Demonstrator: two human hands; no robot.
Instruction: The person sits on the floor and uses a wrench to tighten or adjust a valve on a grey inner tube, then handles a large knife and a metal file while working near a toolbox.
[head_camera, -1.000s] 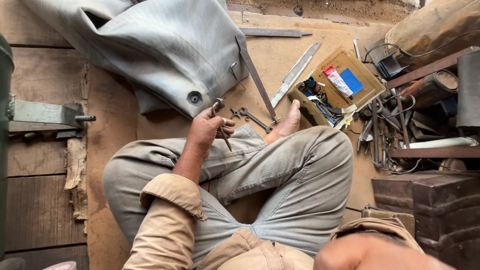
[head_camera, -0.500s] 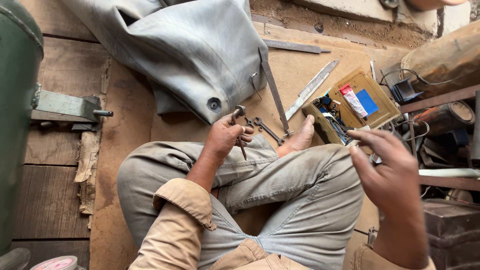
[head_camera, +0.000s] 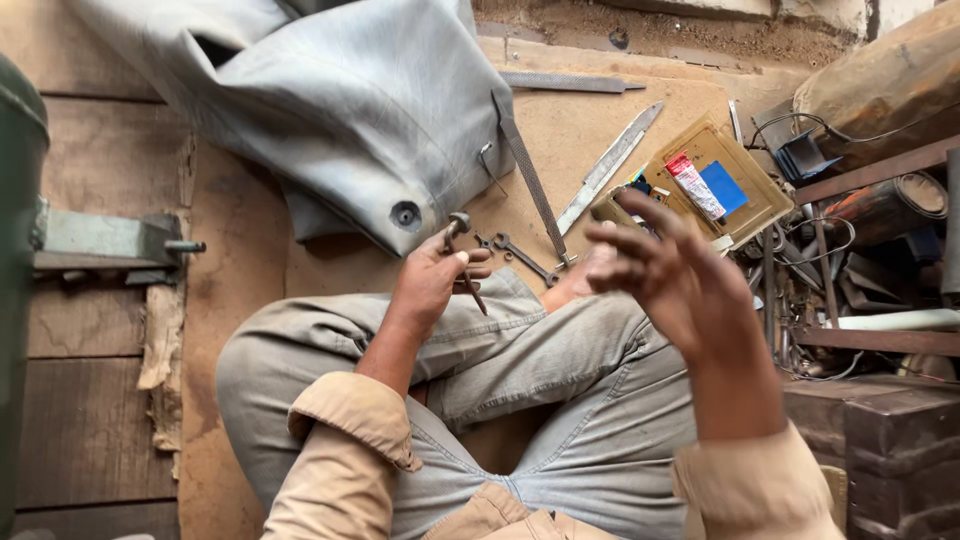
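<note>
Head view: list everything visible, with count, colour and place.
Rusty metal bolt: one, brown, in the left hand.
Small metal spanner: one, grey, on the board by the knee.
Grey fabric cover: one, top centre.
Flat metal file: one, grey, top.
Long metal blade: one, grey, beside the tray.
Tan plastic tray: one, holding small packets, right.
Scrap metal pile: several pieces, rusty, far right.
Left hand: gripping the bolt.
Right hand: raised, open, empty.

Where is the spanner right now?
In the head view, the spanner lies on the floor just right of the left hand, beside the grey sheet's strap.
</note>
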